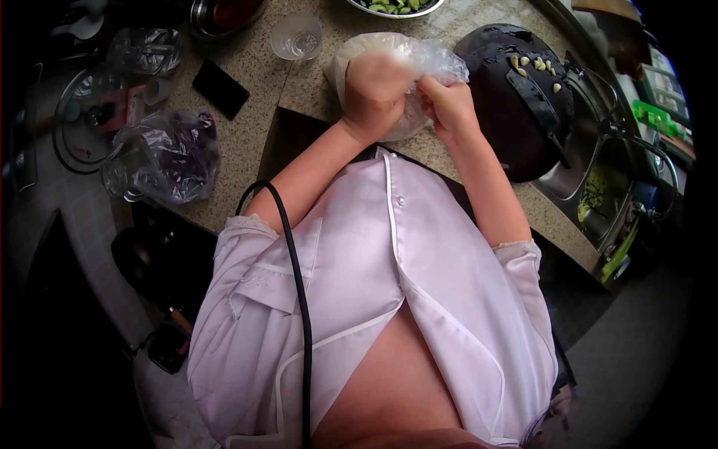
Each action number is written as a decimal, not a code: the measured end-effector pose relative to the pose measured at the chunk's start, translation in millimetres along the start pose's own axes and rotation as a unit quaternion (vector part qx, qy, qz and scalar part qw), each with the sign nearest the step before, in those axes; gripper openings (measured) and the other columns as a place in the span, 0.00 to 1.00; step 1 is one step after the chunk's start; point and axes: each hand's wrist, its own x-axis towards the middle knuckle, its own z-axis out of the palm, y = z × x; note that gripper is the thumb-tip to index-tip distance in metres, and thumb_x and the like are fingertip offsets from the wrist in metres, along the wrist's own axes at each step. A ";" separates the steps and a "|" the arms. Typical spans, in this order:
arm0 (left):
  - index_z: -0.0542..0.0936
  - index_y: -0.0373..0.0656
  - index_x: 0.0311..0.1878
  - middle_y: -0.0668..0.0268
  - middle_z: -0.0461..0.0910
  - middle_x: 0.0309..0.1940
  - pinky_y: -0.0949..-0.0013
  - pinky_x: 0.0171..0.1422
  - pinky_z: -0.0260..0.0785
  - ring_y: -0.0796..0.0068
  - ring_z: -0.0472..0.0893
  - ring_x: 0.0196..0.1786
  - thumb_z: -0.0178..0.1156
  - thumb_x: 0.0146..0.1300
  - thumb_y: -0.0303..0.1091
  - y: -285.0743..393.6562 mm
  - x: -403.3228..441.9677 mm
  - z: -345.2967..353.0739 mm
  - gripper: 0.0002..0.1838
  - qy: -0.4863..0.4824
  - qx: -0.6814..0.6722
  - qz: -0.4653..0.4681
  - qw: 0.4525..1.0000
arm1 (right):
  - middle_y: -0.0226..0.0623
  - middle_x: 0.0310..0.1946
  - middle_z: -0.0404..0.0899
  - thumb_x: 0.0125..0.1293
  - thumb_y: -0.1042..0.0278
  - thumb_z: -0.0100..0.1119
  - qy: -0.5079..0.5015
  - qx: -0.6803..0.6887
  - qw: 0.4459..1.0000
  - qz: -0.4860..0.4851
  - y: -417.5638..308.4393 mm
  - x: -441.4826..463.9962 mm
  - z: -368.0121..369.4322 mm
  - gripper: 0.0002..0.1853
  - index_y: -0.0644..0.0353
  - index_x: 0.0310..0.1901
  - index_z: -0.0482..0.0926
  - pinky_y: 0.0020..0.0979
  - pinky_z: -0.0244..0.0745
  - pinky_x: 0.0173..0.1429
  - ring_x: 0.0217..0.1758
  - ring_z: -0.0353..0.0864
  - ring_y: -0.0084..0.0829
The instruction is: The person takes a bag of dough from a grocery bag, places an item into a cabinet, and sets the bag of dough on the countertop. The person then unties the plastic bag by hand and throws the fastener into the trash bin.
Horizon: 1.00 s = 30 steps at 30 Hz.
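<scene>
A clear plastic bag (440, 58) with pale contents lies bunched at the counter's front edge, between my two hands. My left hand (378, 86) is closed on the bag's left part; motion smears its fingers. To its right, my right hand (449, 105) pinches the gathered plastic between thumb and fingers. What the bag holds cannot be made out. Just right of the bag lies a dark round cutting board (486, 97) with peeled garlic cloves (540, 65) and a cleaver (542, 112) on it.
A clear plastic cup (297, 37) and a bowl of cut green vegetables (395, 7) stand behind. Leftward are a phone (221, 88) and a plastic bag with dark contents (176, 153). The sink (557, 179) is at right. A black cable (295, 262) hangs before me.
</scene>
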 end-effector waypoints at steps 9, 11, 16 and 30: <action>0.82 0.43 0.30 0.69 0.80 0.33 0.62 0.46 0.66 0.64 0.77 0.42 0.63 0.39 0.24 2.2 -1.1 0.9 0.10 0.012 -0.017 -0.031 0.999 | 0.27 0.21 0.74 0.52 0.76 0.61 0.011 -0.010 1.000 -0.023 5.7 1.0 0.4 0.03 0.60 0.26 0.76 0.22 0.61 0.20 0.19 0.70 0.19; 0.82 0.42 0.29 0.67 0.81 0.32 0.62 0.46 0.67 0.63 0.77 0.41 0.63 0.42 0.24 3.3 -0.9 1.1 0.07 0.018 -0.045 -0.061 0.997 | 0.27 0.21 0.73 0.51 0.76 0.61 0.012 -0.003 0.999 -0.030 6.9 1.3 0.1 0.04 0.61 0.25 0.75 0.22 0.61 0.20 0.19 0.69 0.19; 0.82 0.40 0.29 0.63 0.81 0.32 0.62 0.47 0.68 0.61 0.78 0.41 0.64 0.48 0.25 4.6 -0.6 3.6 0.03 0.014 -0.089 -0.133 0.987 | 0.27 0.20 0.74 0.51 0.77 0.61 -0.007 0.033 0.999 -0.040 7.4 -0.1 1.2 0.03 0.63 0.24 0.76 0.22 0.60 0.21 0.18 0.69 0.18; 0.81 0.34 0.30 0.63 0.81 0.29 0.71 0.45 0.68 0.73 0.77 0.39 0.63 0.56 0.26 -11.3 -4.9 9.3 0.05 -0.023 -0.230 -0.281 0.931 | 0.25 0.20 0.73 0.53 0.79 0.57 -0.023 0.096 0.994 -0.040 14.4 -2.9 10.4 0.01 0.65 0.28 0.78 0.20 0.57 0.22 0.19 0.67 0.17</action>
